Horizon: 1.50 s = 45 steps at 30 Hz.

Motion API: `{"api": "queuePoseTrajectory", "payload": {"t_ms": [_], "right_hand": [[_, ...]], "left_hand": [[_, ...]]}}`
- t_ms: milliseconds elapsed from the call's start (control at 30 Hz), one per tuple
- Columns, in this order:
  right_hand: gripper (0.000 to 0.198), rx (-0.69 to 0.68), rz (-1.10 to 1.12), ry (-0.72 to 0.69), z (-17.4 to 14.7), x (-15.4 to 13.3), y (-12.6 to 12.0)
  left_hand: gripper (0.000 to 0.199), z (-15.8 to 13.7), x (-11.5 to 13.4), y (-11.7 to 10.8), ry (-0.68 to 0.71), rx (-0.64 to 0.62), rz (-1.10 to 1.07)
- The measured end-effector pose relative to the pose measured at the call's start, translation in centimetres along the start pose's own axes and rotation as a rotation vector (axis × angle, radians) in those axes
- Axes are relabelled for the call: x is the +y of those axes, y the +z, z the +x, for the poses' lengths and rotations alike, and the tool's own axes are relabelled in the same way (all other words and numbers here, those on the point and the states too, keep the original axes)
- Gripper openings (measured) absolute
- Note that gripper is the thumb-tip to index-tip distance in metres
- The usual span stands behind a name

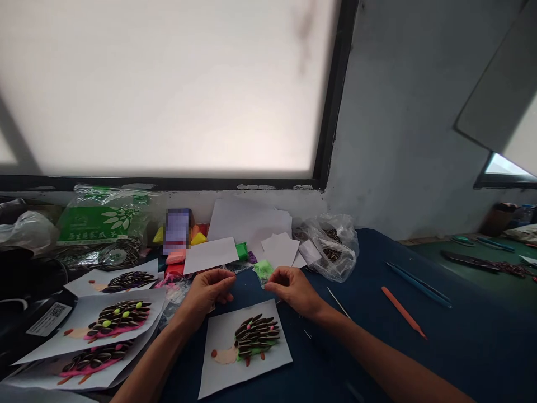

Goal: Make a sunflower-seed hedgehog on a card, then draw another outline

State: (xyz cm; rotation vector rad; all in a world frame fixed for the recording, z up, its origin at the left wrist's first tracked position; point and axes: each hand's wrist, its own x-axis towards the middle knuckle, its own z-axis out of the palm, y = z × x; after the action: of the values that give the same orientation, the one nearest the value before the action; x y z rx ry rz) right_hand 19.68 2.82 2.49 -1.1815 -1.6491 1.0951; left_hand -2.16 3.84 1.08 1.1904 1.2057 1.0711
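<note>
My left hand (213, 288) hovers over the dark blue tabletop, thumb and fingers pinched together; what they hold, if anything, is too small to make out. Opposite it, my right hand (293, 290) is closed in a pinch too. Its fingertips are beside a small clear bag of light green clay (263, 270); whether they touch it I cannot tell. Below both hands lies a white card with a clay hedgehog (257, 338). Sunflower seeds form its spines over green clay, with small pink dots, a beige face, and a brown nose and feet.
Finished hedgehog cards (117, 322) overlap at left. Behind are a green seed bag (100, 221), coloured clay packs (175, 256), white paper (247, 221) and a clear bag of seeds (331, 246). At right lie an orange tool (403, 312) and blue tools (419, 284).
</note>
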Motion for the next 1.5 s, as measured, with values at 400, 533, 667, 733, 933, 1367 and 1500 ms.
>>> {"api": "queuePoseTrajectory", "payload": {"t_ms": [400,533,667,733,933,1367,1500], "right_hand": [[0.016,0.096,0.001,-0.074,-0.9,0.0,-0.2],[0.019,0.089,0.005,-0.063,-1.2,0.2,0.0],[0.016,0.091,0.012,-0.065,-1.5,0.2,0.2],[0.02,0.079,0.01,-0.084,-1.6,0.2,0.2],[0.044,0.069,-0.084,-0.183,-1.5,0.4,-0.2],[0.009,0.009,-0.25,-0.243,-2.4,-1.0,0.3],[0.024,-0.034,-0.259,-0.223,-2.5,-1.4,0.1]], "left_hand": [[0.048,-0.1,0.1,-0.3,-0.029,-0.025,0.038],[0.043,-0.2,0.0,-0.1,0.011,0.008,0.017],[0.042,0.0,0.1,-0.1,-0.009,-0.005,0.009],[0.045,0.0,0.3,0.0,-0.021,0.01,0.011],[0.052,0.4,0.3,0.9,0.068,0.062,0.004],[0.039,-0.1,0.8,0.6,0.113,0.052,0.05],[0.041,-0.5,1.7,1.1,0.131,0.057,0.059]]}}
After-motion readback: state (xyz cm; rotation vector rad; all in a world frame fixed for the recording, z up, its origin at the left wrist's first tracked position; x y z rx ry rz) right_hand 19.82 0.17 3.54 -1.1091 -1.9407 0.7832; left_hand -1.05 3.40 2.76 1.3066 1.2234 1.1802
